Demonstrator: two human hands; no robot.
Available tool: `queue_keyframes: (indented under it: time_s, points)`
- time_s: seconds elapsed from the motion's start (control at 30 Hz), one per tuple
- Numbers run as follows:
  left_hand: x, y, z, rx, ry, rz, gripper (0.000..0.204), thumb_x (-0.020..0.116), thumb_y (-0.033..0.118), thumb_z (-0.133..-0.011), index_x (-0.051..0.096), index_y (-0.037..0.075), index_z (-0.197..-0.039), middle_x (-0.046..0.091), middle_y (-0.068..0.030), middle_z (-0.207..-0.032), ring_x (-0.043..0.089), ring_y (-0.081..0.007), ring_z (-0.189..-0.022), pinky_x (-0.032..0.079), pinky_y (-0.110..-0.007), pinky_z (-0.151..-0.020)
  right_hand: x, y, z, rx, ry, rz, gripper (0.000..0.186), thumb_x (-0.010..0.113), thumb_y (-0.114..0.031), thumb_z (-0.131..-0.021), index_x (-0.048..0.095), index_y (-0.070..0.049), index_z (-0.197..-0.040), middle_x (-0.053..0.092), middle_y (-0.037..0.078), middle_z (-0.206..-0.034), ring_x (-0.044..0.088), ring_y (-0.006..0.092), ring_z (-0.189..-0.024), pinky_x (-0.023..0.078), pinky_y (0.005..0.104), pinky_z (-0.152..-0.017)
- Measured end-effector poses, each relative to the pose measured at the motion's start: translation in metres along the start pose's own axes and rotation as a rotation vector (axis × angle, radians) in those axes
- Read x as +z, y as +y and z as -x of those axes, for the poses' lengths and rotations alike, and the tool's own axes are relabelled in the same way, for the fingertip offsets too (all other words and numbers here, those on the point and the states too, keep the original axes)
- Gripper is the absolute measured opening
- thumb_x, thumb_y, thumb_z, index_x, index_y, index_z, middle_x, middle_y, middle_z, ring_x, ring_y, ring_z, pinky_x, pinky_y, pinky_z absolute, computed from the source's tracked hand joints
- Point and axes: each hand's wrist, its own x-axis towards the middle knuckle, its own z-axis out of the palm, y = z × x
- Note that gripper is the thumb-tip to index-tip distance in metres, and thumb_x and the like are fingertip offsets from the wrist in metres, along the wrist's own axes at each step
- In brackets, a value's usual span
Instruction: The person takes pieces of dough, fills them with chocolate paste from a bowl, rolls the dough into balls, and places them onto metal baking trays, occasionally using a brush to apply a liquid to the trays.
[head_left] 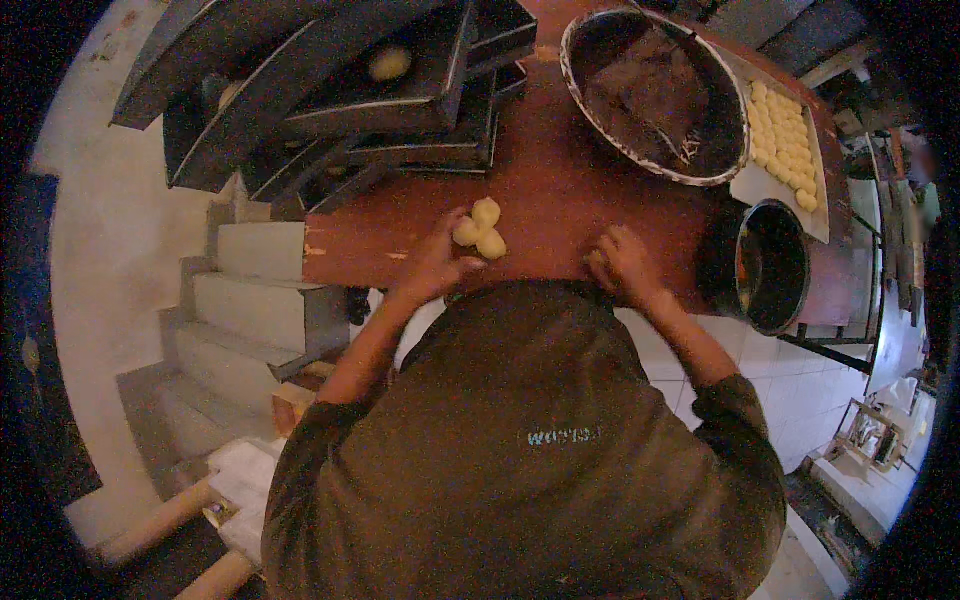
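Three pale yellow dough balls [489, 243] sit clustered on the reddish-brown table [545, 225], touching one another. My left hand [440, 258] curves round the leftmost ball, fingers on its far side and thumb on its near side. To the right, close to the table's near edge, my right hand [624, 264] rests low with curled fingers. Whatever lies inside those fingers, if anything, is hidden. At the far left, dark metal pans [375, 118] are stacked askew, and a similar dough ball [390, 64] shows inside one of them.
A large round basin [573, 95] with a chipped pale rim stands at the far right, dark material inside. Beyond it lies a tray [815, 215] with rows of dough balls. A black bucket [797, 270] is at the right edge. Pale steps [245, 300] descend at left.
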Motion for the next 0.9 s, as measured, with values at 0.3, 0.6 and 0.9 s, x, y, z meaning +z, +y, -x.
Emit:
queue_keyframes:
  time_s: [0.3,0.6,0.9]
  points:
    - [-0.038,0.04,-0.021,-0.337,-0.024,-0.449,0.09,0.075,0.027,-0.088,0.024,0.001,-0.158,0.048,-0.0296,-0.147,0.051,-0.0443,-0.133,0.042,-0.048,-0.111,0.062,0.005,-0.067,0.416,0.145,0.084,0.021,0.062,-0.021,-0.095,0.062,-0.001,-0.099,0.062,0.026,-0.108,0.055,0.0432,-0.104,0.044,0.054,-0.088]
    - [-0.058,-0.032,0.033,-0.096,0.625,-0.867,0.092,0.056,0.061,-0.093,0.028,0.0,-0.157,0.039,-0.0331,-0.151,0.043,-0.0508,-0.134,0.027,-0.055,-0.118,0.072,0.06,-0.015,0.319,0.169,0.148,0.03,0.072,-0.016,-0.086,0.063,-0.001,-0.11,0.059,0.024,-0.107,0.056,0.045,-0.099,0.046,0.0529,-0.096]
    - [-0.049,-0.006,0.023,-0.337,0.535,-0.696,0.09,0.053,0.063,-0.093,0.033,0.001,-0.155,0.042,-0.033,-0.15,0.047,-0.0497,-0.132,0.036,-0.059,-0.11,-0.148,-0.052,-0.103,0.586,-0.607,-0.824,0.042,0.083,-0.029,-0.079,0.072,-0.002,-0.11,0.074,0.011,-0.101,0.069,0.0247,-0.096,0.053,0.0363,-0.092]
